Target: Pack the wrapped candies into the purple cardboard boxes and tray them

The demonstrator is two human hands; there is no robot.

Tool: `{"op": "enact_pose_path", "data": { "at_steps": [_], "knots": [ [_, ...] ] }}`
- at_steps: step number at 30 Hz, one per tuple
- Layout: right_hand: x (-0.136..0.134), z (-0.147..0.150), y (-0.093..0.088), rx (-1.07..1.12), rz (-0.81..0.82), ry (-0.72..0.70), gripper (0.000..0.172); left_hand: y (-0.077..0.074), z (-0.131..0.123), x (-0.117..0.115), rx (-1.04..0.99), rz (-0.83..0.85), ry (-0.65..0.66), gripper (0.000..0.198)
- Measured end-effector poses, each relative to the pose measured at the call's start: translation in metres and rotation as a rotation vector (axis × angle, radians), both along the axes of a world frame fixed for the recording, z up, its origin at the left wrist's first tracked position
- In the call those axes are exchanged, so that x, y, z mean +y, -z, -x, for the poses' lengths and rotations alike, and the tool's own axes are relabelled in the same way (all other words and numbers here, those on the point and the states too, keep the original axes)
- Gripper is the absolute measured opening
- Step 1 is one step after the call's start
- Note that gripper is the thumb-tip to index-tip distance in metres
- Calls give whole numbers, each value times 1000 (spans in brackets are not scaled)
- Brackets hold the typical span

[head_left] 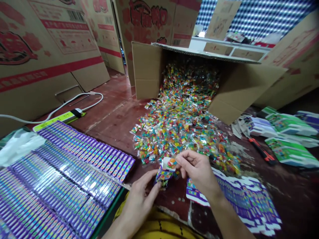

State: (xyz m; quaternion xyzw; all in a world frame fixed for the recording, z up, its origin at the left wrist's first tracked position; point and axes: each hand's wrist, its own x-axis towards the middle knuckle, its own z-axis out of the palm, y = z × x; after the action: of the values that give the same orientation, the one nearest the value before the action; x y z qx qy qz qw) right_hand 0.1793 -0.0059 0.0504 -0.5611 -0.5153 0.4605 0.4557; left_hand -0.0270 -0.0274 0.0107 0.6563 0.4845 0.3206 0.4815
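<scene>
My left hand (pixel 141 196) grips a small purple printed box (pixel 164 173), held upright with its top flap open. My right hand (pixel 196 167) pinches a clear candy packet (pixel 171 162) at the box's open top; the packet is partly inside. Just beyond my hands lies a big heap of small clear packets of coloured candy (pixel 179 129), spilling out of a cardboard carton (pixel 234 86) tipped on its side. Under my right wrist is a fanned stack of flat, unfolded purple boxes (pixel 249 199).
Rows of filled purple boxes (pixel 62 179) lie packed at the left, with a white plastic bag (pixel 20 146) on them. A green power strip (pixel 59 119) and white cable run behind. Green and purple flat cartons (pixel 286 132) and an orange utility knife (pixel 261 152) lie right. Printed cartons stand around.
</scene>
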Motion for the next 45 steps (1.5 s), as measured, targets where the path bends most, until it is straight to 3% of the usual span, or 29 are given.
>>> {"op": "enact_pose_path", "data": {
  "at_steps": [6,12,16,19,22,24,26,30,33,36,40,45],
  "knots": [
    [-5,7,8,-445,-276,23,17,3,-9,-2,-109,95,-7,32],
    [-13,2,5,-585,-458,-105,21,12,-16,-8,-299,128,-96,42],
    [-18,-4,5,-379,-358,-168,19,9,-16,-11,-414,162,-74,49],
    [-24,1,18,-172,-231,-131,24,5,-15,-10,-470,230,-44,43],
    [-31,9,32,-62,-124,-108,16,5,-15,-9,-553,309,47,40],
    [-34,13,38,-33,-121,-61,7,5,-17,-9,-574,342,74,38],
    [-35,16,41,-33,-159,-20,9,6,-19,-9,-585,360,72,36],
    [-32,20,41,69,-187,38,5,4,-21,-7,-651,364,27,40],
    [-27,22,39,125,-176,40,12,3,-20,-6,-654,383,-7,44],
    [-21,21,36,140,-116,-8,20,5,-18,-7,-610,365,-34,44],
    [-12,15,30,130,96,-92,21,8,-14,-10,-476,251,-80,39],
    [-3,6,26,143,133,-183,23,8,-10,-13,-433,186,-17,42]
  ]
}}
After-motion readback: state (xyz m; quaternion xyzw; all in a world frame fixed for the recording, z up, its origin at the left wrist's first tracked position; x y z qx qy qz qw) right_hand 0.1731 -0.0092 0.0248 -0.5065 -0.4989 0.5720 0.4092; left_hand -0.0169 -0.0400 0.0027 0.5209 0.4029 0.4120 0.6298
